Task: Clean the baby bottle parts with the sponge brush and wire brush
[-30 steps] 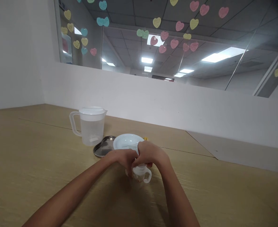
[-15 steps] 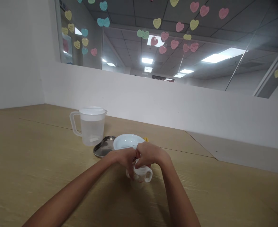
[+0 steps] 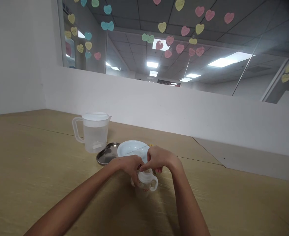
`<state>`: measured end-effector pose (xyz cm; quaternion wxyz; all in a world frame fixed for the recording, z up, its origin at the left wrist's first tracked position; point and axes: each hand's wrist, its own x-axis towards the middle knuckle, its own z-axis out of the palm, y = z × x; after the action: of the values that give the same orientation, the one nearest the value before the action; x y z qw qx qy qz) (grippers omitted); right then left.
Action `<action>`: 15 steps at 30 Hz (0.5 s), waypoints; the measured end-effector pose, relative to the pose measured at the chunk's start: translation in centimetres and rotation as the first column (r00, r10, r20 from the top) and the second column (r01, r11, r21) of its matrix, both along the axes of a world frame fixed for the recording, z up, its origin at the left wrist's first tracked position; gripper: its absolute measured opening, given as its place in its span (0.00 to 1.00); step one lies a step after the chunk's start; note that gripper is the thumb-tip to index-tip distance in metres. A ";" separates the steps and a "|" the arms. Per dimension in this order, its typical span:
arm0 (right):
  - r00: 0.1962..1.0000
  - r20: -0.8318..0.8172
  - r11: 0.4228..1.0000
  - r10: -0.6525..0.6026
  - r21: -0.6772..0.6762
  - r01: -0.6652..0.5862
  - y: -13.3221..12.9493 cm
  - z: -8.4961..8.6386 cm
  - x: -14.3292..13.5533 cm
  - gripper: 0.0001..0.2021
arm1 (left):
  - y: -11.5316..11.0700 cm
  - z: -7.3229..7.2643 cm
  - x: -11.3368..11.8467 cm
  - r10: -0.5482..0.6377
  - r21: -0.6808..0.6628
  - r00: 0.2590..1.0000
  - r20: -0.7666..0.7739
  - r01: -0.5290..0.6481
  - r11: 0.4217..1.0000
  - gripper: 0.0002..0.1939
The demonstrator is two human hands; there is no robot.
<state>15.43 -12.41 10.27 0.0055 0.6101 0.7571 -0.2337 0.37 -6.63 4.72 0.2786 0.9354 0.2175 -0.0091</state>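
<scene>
Left hand: the left hand (image 3: 131, 165) is clamped on the near-left side of a small clear cup, fingers curled around it.
Right hand: the right hand (image 3: 161, 158) bends over the top of the cup, fingers curled, a fingertip at the rim; whether it pinches anything I cannot tell.
Handled cup: the handled cup (image 3: 145, 177) stands upright below the two hands, its loop handle just under the right hand.
White bowl: the white bowl (image 3: 124, 148) sits just beyond both hands, a thin rod (image 3: 137, 149) lying across it.
Yellow item: a yellow item (image 3: 151, 145) peeks out just behind the right hand, mostly hidden.
Metal tray: the metal tray (image 3: 109, 154) lies beyond the left wrist, beside the bowl.
Pitcher: the lidded pitcher (image 3: 95, 134) stands farther off, left of the left hand.
Worktop: the wooden worktop (image 3: 48, 154) extends beneath both hands.
</scene>
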 end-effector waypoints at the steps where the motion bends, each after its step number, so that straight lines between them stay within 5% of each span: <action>1: 1.000 0.011 1.000 -0.013 0.005 0.013 -0.1 0.0 -0.2 0.19 | 0.0 0.0 0.0 -0.006 -0.004 1.000 0.008 0.006 1.000 0.17; 15: 0.995 0.102 0.997 -0.010 0.071 0.003 -0.9 0.2 -1.8 0.16 | 0.0 -0.2 0.3 0.033 0.027 0.998 -0.048 -0.032 0.999 0.24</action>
<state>13.60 -13.26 10.45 0.0221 0.6236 0.7616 -0.1750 0.70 -6.63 4.57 0.2610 0.9348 0.2396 -0.0243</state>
